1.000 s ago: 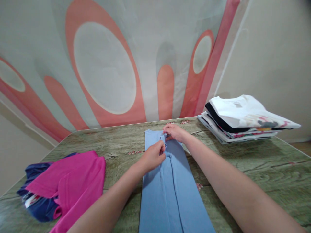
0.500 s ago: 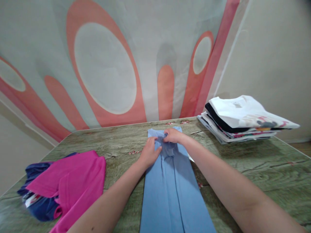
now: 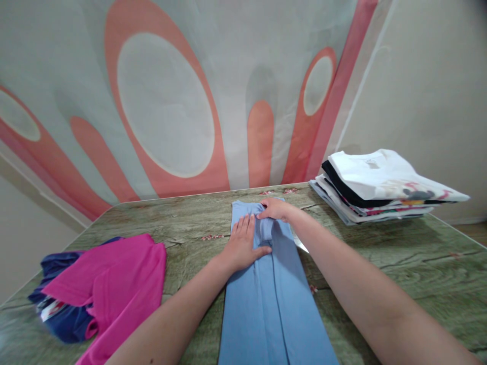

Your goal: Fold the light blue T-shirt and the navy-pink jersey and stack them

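Note:
A light blue shirt (image 3: pixel 251 314) lies in a long narrow strip down the middle of the table, its sides folded inward and its far end near the table's back edge. My left hand (image 3: pixel 241 246) rests flat on the far part of this shirt, fingers stretched forward and thumb out to the right. Just beyond it, my right hand (image 3: pixel 274 209) has its fingers closed on the cloth near the shirt's far end. Small creases show in the fabric between the two hands.
A stack of folded clothes (image 3: pixel 380 185), white on top, stands at the back right. A loose pile with a pink garment (image 3: pixel 125 274) and a dark blue garment (image 3: pixel 68 324) lies at the left. The wood-patterned table (image 3: pixel 190 228) ends at a patterned backdrop (image 3: pixel 236 76).
My left hand has flattened out and slid slightly right on the shirt, its fingers straightened. My right hand has shifted a little to the right, still at the far end.

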Demonstrator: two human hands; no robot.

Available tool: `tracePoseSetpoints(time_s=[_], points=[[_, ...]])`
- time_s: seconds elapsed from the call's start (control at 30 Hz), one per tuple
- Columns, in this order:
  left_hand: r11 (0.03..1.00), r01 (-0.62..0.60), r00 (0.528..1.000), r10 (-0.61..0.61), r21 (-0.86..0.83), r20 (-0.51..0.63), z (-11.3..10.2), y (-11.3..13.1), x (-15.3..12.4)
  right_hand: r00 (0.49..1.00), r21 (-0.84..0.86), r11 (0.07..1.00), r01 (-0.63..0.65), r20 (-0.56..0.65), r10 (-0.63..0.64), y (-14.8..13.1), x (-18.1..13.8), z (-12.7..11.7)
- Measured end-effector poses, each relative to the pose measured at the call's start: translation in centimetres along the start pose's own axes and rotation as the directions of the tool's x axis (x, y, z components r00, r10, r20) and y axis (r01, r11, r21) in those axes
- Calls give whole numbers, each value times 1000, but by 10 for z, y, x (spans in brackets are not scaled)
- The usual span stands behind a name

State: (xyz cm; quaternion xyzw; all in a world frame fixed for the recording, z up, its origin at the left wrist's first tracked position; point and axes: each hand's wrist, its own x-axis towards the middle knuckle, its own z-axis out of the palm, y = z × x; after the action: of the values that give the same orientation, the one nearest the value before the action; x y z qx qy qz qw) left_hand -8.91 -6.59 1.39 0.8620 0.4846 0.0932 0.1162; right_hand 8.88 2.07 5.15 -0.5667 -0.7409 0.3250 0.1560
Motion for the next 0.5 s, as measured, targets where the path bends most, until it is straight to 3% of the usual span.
tracePoseSetpoints(time_s=[0.3,0.5], points=[[997,-27,999,24,72,43,-3,1,-3,992,119,987,-108,-51,114,25,9,-8],[998,-24,999,21,66,49,-4,2,-3,982,187,975,-120,-119,144,23,10,-2]])
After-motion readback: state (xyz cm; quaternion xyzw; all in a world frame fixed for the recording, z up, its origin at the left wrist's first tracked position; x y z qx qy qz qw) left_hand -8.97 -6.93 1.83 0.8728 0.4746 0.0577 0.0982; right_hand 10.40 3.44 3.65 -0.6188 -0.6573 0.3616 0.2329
